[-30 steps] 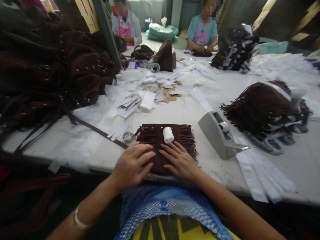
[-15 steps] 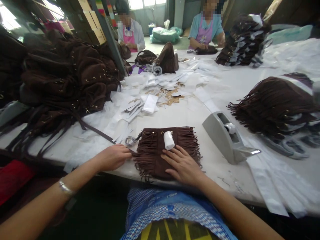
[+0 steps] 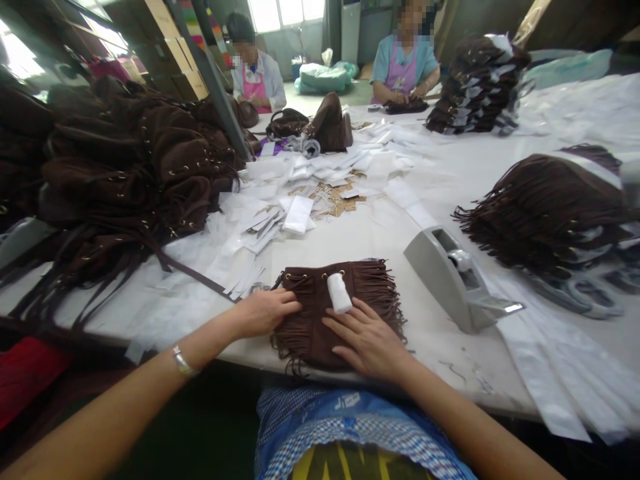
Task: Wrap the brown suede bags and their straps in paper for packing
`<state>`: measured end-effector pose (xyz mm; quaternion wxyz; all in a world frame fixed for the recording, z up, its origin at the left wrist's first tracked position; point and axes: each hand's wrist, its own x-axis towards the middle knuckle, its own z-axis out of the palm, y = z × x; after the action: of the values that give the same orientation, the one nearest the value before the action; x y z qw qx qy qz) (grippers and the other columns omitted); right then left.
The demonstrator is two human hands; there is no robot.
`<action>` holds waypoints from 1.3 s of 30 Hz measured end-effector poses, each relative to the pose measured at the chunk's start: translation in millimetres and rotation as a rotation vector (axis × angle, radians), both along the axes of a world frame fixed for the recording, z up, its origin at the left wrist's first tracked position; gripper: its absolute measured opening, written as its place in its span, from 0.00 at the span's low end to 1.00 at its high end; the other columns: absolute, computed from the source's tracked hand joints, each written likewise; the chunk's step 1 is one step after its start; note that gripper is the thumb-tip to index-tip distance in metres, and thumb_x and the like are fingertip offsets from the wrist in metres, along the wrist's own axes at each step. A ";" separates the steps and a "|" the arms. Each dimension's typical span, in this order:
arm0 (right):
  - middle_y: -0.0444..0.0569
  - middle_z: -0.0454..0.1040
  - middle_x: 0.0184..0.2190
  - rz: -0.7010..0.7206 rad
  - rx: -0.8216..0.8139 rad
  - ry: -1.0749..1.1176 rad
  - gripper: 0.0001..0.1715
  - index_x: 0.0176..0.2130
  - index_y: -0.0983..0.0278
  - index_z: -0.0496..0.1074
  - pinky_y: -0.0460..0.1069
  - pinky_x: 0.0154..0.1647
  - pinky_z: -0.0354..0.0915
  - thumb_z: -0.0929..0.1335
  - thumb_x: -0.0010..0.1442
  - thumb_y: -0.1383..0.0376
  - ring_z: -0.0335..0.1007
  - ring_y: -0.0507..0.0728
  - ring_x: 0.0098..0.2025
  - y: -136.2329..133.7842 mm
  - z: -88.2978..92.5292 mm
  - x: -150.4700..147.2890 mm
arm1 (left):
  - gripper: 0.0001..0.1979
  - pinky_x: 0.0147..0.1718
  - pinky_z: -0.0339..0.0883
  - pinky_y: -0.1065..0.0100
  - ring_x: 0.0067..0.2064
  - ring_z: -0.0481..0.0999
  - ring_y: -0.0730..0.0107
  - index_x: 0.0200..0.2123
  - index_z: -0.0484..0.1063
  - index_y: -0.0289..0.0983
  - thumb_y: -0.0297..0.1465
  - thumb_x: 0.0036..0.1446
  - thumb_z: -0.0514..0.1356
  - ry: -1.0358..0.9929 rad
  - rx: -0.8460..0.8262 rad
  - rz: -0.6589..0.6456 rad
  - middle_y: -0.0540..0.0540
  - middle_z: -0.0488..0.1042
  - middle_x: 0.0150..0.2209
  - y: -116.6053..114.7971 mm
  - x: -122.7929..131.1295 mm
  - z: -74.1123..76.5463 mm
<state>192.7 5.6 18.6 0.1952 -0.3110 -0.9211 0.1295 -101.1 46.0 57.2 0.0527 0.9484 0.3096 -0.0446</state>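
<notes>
A dark brown fringed bag point(image 3: 325, 340) lies flat at the table's near edge, with brass eyelets along its top and fringe down both sides. A white wrapped roll point(image 3: 339, 293) rests on its upper middle. My right hand point(image 3: 371, 341) lies flat on the bag with fingers spread, their tips just below the roll. My left hand point(image 3: 267, 312), with a silver watch on its wrist, is at the bag's left side. Its fingers are closed together over the fringe there; the fingertips are partly hidden.
A grey tape dispenser point(image 3: 450, 280) stands right of the bag, beside white plastic strips point(image 3: 545, 380). Brown bags point(image 3: 125, 167) are heaped left; fringed bags point(image 3: 550, 207) are stacked right. White papers point(image 3: 299, 213) and brown tags point(image 3: 340, 197) lie beyond. Two co-workers sit across the table.
My left hand has moved right, from beside the bag's left edge onto its left fringe. My right hand stays flat on the bag. The view has shifted slightly.
</notes>
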 end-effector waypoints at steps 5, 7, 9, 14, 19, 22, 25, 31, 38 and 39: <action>0.49 0.66 0.63 -0.014 -0.003 0.012 0.28 0.64 0.58 0.64 0.63 0.69 0.48 0.64 0.67 0.54 0.60 0.62 0.64 -0.1 -2.0 0.5 | 0.14 0.31 0.65 0.69 0.32 0.75 0.67 0.36 0.73 0.40 0.19 0.54 0.53 0.127 0.014 0.160 0.48 0.74 0.30 -8.7 -61.1 14.4; 0.49 0.66 0.63 -0.012 -0.002 0.013 0.28 0.64 0.58 0.64 0.62 0.70 0.48 0.63 0.68 0.54 0.60 0.62 0.64 -0.1 -2.5 1.2 | 0.15 0.30 0.64 0.70 0.33 0.76 0.67 0.39 0.75 0.42 0.21 0.54 0.53 0.138 -0.025 0.245 0.49 0.76 0.33 -10.0 -64.3 25.7; 0.49 0.66 0.63 -0.007 -0.008 -0.001 0.28 0.64 0.58 0.63 0.62 0.70 0.48 0.63 0.68 0.54 0.59 0.61 0.64 0.0 -1.8 1.7 | 0.12 0.31 0.64 0.70 0.36 0.77 0.66 0.39 0.77 0.44 0.28 0.58 0.54 0.151 -0.100 0.330 0.49 0.77 0.36 -7.0 -56.9 33.2; 0.48 0.64 0.64 -0.005 -0.024 -0.033 0.28 0.64 0.59 0.63 0.62 0.70 0.47 0.62 0.69 0.53 0.58 0.61 0.65 0.3 1.6 1.7 | 0.25 0.30 0.63 0.68 0.35 0.79 0.59 0.29 0.78 0.42 0.46 0.66 0.47 0.270 -0.206 0.702 0.45 0.79 0.29 2.3 -28.5 21.4; 0.48 0.64 0.64 -0.008 -0.025 -0.021 0.28 0.64 0.59 0.64 0.62 0.70 0.46 0.62 0.69 0.53 0.58 0.61 0.65 0.2 1.4 1.4 | 0.12 0.33 0.65 0.66 0.42 0.80 0.56 0.38 0.77 0.42 0.40 0.64 0.55 0.283 -0.113 0.721 0.45 0.80 0.41 -6.2 -20.0 7.4; 0.49 0.64 0.64 -0.013 -0.027 -0.014 0.28 0.63 0.59 0.64 0.62 0.70 0.47 0.62 0.68 0.53 0.59 0.61 0.65 0.1 1.1 1.5 | 0.12 0.34 0.67 0.68 0.45 0.79 0.60 0.48 0.72 0.46 0.32 0.62 0.58 0.260 -0.095 0.714 0.49 0.76 0.51 -11.6 -26.9 14.1; 0.49 0.65 0.63 -0.012 -0.018 -0.003 0.28 0.63 0.59 0.65 0.62 0.70 0.48 0.63 0.68 0.54 0.60 0.61 0.64 -0.1 1.1 1.3 | 0.09 0.35 0.68 0.67 0.42 0.79 0.62 0.46 0.73 0.45 0.32 0.64 0.55 0.145 -0.042 0.723 0.49 0.77 0.49 -15.5 -21.9 24.1; 0.50 0.65 0.63 -0.015 0.017 0.010 0.29 0.64 0.60 0.63 0.62 0.69 0.49 0.65 0.67 0.56 0.59 0.62 0.64 -0.5 0.3 1.3 | 0.14 0.55 0.65 0.64 0.55 0.71 0.63 0.52 0.69 0.41 0.31 0.65 0.54 -0.259 -0.097 0.038 0.43 0.72 0.53 -15.7 37.3 21.0; 0.50 0.67 0.62 -0.016 0.017 0.014 0.27 0.62 0.60 0.65 0.62 0.69 0.49 0.64 0.67 0.55 0.61 0.61 0.63 0.0 0.4 1.3 | 0.09 0.34 0.69 0.70 0.34 0.76 0.68 0.37 0.73 0.39 0.24 0.60 0.53 0.102 -0.134 0.114 0.47 0.75 0.36 -8.2 -36.9 11.8; 0.50 0.67 0.62 -0.018 0.016 0.017 0.27 0.62 0.60 0.66 0.62 0.69 0.49 0.64 0.67 0.55 0.61 0.61 0.63 0.0 0.0 1.2 | 0.09 0.33 0.68 0.70 0.33 0.76 0.68 0.33 0.73 0.39 0.24 0.58 0.54 0.163 -0.145 0.153 0.46 0.75 0.34 -9.9 -53.3 15.0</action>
<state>193.8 5.6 18.6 0.2068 -0.3168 -0.9175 0.1229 -154.4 36.1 72.3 0.0990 0.9089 0.3803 -0.1397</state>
